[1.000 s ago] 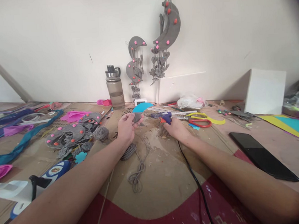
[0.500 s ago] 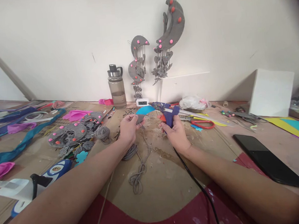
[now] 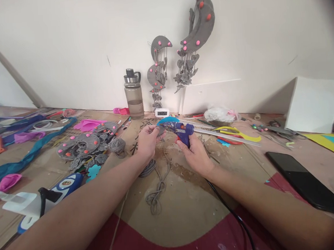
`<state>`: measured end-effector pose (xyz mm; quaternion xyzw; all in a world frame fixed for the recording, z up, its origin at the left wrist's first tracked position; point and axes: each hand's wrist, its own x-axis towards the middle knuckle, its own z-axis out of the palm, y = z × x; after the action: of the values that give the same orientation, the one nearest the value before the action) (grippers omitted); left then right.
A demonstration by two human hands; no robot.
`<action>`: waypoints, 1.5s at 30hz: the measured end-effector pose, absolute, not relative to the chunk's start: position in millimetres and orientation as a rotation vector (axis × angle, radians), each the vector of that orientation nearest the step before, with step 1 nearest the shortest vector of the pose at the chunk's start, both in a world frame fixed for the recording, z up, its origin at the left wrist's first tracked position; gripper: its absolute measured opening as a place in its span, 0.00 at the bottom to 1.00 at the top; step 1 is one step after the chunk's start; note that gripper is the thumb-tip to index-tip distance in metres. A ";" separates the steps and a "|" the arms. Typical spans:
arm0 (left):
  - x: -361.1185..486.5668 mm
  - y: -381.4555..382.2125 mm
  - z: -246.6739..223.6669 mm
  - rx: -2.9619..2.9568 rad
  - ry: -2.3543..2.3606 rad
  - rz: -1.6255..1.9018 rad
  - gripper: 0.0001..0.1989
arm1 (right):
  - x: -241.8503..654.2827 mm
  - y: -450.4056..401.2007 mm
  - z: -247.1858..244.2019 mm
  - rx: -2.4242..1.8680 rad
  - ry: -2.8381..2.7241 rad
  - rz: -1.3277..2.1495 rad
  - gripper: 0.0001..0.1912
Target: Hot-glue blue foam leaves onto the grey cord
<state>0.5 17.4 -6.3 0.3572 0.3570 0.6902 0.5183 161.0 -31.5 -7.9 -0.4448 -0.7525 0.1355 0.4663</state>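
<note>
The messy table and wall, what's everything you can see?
Glue gun: 1, blue, right hand
Scrap: 1, grey, left hand
Crescent: 1, blue, behind hands
Bottle: 1, greyish, by wall
Clock: 1, white, beside bottle
Moon hangings: 2, grey, wall
Moon pile: 1, grey, left
Yarn: 1 ball, loose coils, grey, middle
Phone: 1, black, right
Flowers: 2, blue, left and right
Ribbon: 1, teal, left
Cloths: several, pink, left
Boards: 2, white, wall and right
Eye thing: 1, blue, left
Cord: 1, black, front
Other bits: too many to count
Hands: 2, bare, middle
</note>
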 end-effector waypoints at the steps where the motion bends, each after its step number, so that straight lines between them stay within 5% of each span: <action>1: 0.6 17.4 -6.3 0.862 0.854 1.655 0.06 | 161.0 -31.1 -8.4 -1.098 -1.852 0.324 0.21; 45: 2.2 16.1 -7.4 0.952 0.869 1.665 0.05 | 159.8 -32.2 -11.5 -1.178 -1.869 0.262 0.21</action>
<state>2.2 16.1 -7.4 0.3930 0.3586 0.6870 0.4950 159.8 -32.2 -11.5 -0.4750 -0.7534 0.1056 0.4424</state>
